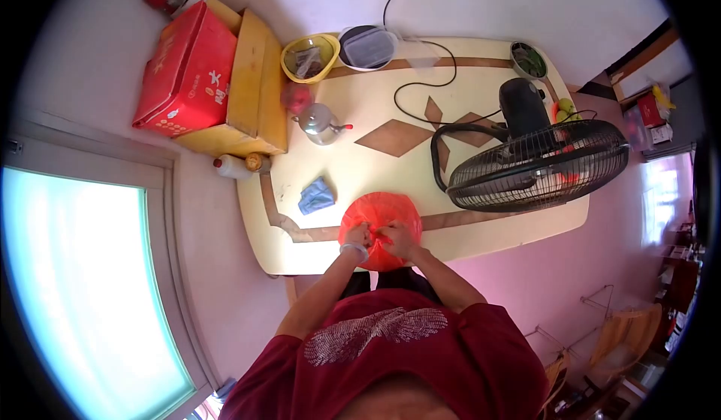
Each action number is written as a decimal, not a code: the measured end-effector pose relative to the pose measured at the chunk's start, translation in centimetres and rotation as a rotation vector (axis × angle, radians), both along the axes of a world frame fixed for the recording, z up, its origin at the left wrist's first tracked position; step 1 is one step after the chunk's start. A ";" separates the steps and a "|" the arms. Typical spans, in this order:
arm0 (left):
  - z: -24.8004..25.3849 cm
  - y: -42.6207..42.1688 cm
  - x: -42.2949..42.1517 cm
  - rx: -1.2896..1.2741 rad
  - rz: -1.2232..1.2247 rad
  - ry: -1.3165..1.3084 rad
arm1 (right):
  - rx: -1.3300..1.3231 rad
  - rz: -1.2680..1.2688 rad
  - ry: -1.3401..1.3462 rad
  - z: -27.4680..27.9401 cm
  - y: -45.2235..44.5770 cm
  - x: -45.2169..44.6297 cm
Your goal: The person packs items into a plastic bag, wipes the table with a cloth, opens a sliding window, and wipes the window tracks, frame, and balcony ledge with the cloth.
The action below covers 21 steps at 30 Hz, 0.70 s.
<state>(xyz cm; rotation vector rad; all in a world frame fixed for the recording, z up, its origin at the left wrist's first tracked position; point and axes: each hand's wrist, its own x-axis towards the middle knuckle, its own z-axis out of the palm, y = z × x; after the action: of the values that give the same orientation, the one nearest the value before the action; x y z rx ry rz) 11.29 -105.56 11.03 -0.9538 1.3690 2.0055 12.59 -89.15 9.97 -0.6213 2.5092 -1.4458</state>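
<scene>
A full, rounded red plastic bag sits at the front edge of the table, close to my body. My left hand, with a pale bracelet at the wrist, is closed on the gathered top of the bag. Beside it, my right hand pinches the bag's neck from the other side. The plastic bunches up between both hands. What the bag contains is hidden. A folded blue cloth lies on the table to the left of the bag.
A black fan lies across the table's right side, its cord curling behind. A metal kettle, yellow basket and lidded tub stand toward the back. Red box and yellow cabinet rise at left.
</scene>
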 end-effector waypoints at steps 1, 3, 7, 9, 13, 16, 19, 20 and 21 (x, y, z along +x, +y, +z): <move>-0.1 0.0 -0.1 0.138 0.212 -0.170 | 0.234 0.037 0.278 0.4 -0.3 0.5; -0.4 0.6 -0.4 0.268 0.542 -0.346 | 0.346 0.044 0.264 0.3 -1.5 1.0; 0.0 0.4 -0.4 0.236 0.478 -0.374 | 0.452 -0.004 0.129 -0.3 -2.8 1.0; 2.3 -0.4 -0.6 -0.011 0.312 -0.446 | 0.149 -0.073 -0.074 -0.9 -2.7 1.0; -0.8 -3.0 1.3 -0.656 -0.480 -0.073 | -0.205 -0.136 -0.282 -1.8 -1.8 1.8; 0.4 -2.7 1.1 -1.087 -0.618 0.710 | -0.099 0.010 -0.210 -1.9 -1.5 1.0; -1.4 -2.0 -0.6 -0.730 -0.886 1.063 | 0.004 0.186 -0.182 -0.7 -1.1 -0.7; -1.9 -1.8 -0.6 -0.721 -0.968 1.030 | 0.003 0.180 -0.179 -0.4 -0.9 -1.0; -1.8 -1.7 -0.7 -0.711 -1.049 0.998 | 0.003 0.175 -0.176 -0.3 -0.8 -1.3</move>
<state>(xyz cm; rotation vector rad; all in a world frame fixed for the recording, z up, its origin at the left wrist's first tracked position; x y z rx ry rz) 10.58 -107.21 9.19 0.6764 2.4404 1.0841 11.32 -89.94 9.71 -0.6628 2.2623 -1.3702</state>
